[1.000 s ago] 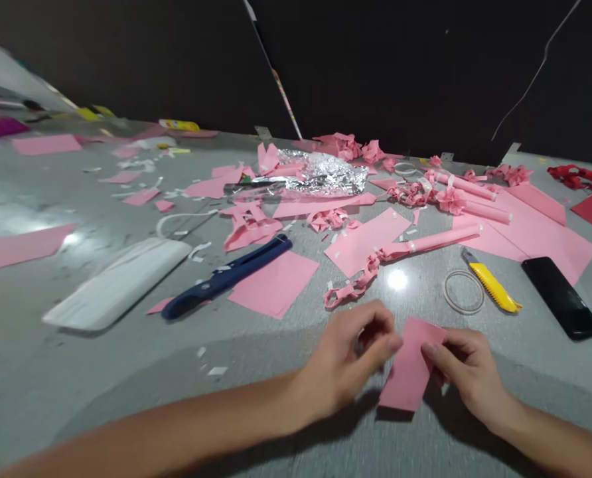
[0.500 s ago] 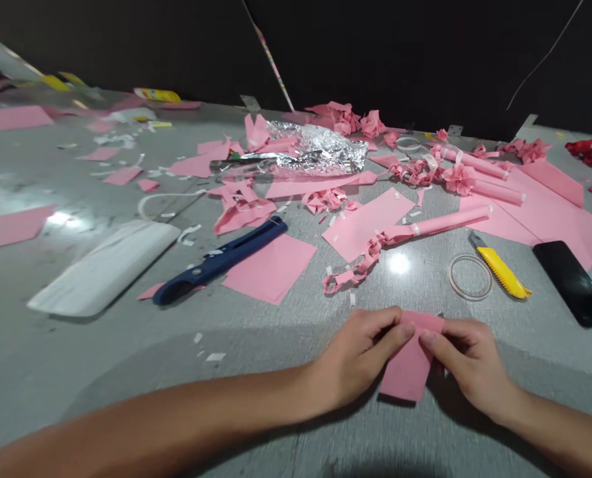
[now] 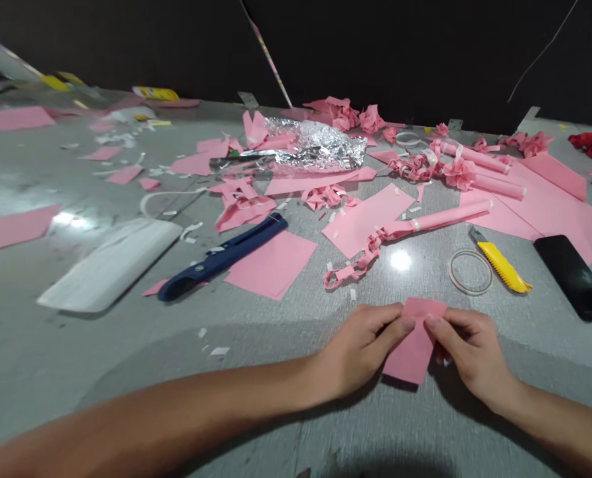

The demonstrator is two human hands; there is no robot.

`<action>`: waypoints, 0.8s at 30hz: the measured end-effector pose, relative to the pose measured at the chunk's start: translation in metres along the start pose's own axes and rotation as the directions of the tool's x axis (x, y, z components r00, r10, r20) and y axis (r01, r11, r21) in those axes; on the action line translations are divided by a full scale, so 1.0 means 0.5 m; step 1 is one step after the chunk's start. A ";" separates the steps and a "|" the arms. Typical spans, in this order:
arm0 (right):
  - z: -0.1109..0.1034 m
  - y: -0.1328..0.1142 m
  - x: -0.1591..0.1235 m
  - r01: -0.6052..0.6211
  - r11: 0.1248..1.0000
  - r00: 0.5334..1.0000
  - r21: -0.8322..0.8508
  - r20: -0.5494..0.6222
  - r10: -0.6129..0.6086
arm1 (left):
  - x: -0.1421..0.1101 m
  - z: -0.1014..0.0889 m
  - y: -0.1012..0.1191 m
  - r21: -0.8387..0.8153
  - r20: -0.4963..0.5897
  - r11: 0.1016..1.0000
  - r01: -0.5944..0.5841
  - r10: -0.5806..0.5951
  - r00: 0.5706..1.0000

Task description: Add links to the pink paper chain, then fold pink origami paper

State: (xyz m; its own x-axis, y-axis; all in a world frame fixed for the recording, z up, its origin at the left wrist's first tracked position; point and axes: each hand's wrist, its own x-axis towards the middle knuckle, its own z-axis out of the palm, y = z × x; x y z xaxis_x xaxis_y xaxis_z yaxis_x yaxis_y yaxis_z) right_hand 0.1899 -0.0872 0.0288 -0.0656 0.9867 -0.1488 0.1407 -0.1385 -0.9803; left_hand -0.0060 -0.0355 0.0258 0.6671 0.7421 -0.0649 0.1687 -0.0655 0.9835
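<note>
Two hands, left (image 3: pixel 363 352) and right (image 3: pixel 475 355), pinch one pink paper (image 3: pixel 411 355). Near them: one yellow cutter (image 3: pixel 502 265), one black phone (image 3: pixel 573 277).

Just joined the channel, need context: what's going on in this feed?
A person pinches a small pink paper piece between the left hand and right hand, thumbs near its upper part. Just beyond lie a pink paper chain joined to a rolled tube, a tape ring, a yellow cutter and a black phone. Blue scissors rest partly on pink sheets.
</note>
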 end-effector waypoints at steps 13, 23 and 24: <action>0.003 0.001 -0.001 0.037 0.997 0.967 -0.067 0.254 -0.019 | 0.025 -0.008 -0.003 -0.303 -0.052 0.947 0.105 -0.127 0.991; 0.003 0.056 -0.013 0.152 0.970 0.974 -0.190 0.197 -0.114 | 0.045 -0.070 0.015 -0.305 -0.568 0.946 -0.105 -0.092 0.818; 0.001 0.056 -0.011 0.148 0.974 0.983 -0.169 0.129 -0.127 | 0.043 -0.067 0.017 -0.260 -0.536 0.962 -0.081 -0.074 0.841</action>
State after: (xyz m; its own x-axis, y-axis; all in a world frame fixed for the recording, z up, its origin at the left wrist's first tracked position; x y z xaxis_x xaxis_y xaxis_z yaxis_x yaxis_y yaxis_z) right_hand 0.1935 -0.0967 0.0022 -0.2098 0.9770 -0.0383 0.2947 0.0258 -0.9552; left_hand -0.0144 0.0023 0.0384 0.1596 0.9865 -0.0370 -0.0809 0.0504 0.9954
